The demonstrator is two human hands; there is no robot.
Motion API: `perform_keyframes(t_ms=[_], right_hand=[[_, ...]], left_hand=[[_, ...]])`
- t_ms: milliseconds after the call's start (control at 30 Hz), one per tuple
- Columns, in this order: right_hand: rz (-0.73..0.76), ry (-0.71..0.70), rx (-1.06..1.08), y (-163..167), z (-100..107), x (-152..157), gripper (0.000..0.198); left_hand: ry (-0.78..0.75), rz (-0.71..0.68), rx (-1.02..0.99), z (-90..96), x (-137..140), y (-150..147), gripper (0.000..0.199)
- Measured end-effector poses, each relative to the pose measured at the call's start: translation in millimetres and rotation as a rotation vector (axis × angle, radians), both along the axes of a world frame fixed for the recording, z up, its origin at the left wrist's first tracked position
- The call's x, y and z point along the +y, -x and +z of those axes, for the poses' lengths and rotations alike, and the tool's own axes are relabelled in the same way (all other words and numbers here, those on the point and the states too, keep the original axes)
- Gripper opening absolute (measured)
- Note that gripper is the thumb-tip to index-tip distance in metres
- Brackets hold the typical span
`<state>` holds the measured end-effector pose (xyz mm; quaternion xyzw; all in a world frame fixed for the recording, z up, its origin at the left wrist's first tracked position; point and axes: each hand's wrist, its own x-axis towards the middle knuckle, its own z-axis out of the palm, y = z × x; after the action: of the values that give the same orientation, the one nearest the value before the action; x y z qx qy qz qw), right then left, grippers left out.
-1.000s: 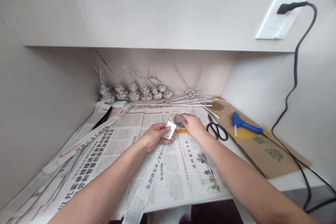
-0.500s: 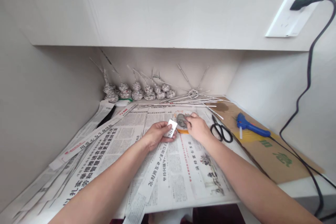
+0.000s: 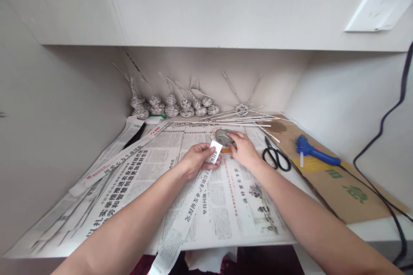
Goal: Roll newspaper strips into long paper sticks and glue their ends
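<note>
My left hand point(image 3: 201, 160) pinches one end of a long newspaper strip point(image 3: 190, 212), whose folded white end sticks up past the fingers. From there the strip slants down toward me and hangs over the table's front edge. Just to the right, my right hand point(image 3: 243, 148) has its thumb and fingers at the right side of a soft-looking grey lump point(image 3: 222, 136); what the lump is made of I cannot tell. Beneath it shows the edge of an orange thing point(image 3: 227, 150), mostly covered. Black-handled scissors point(image 3: 275, 158) lie to the right of that hand.
Several woven paper gourd shapes point(image 3: 172, 107) line the back wall, with a started weave point(image 3: 241, 109) and thin paper rolls point(image 3: 226, 123). Newspaper strips point(image 3: 87, 178) lie left. A blue glue gun point(image 3: 318, 152) with its cord rests on cardboard point(image 3: 350, 197) at right.
My view has shifted, so the scene sits higher. The right hand's fingers have moved further over the grey lump. My left hand keeps its hold on the strip.
</note>
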<state>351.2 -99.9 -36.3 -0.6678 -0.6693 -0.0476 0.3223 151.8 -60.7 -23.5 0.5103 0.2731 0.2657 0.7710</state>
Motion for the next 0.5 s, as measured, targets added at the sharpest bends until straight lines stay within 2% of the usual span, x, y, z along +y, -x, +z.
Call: perform_keyframes(t_ms=[100,167,367,500], right_hand=[[0.002,-0.072,0.013,6,9,-9,0.036],[0.057,-0.063,0.123,11,16,-14,0.032],[0.318,0.308,0.659,21,19,-18,0.034],[0.392,0.381,0.844,25,18,-19,0.037]], left_hand=[[-0.008,0.034,-0.019,0.0,1,0,0.026],[-0.019,0.043,-0.036,0.5,0,0,0.026],[-0.060,0.043,-0.010,1.3,0,0,0.029],[-0.079,0.057,0.000,0.4,0,0,0.029]])
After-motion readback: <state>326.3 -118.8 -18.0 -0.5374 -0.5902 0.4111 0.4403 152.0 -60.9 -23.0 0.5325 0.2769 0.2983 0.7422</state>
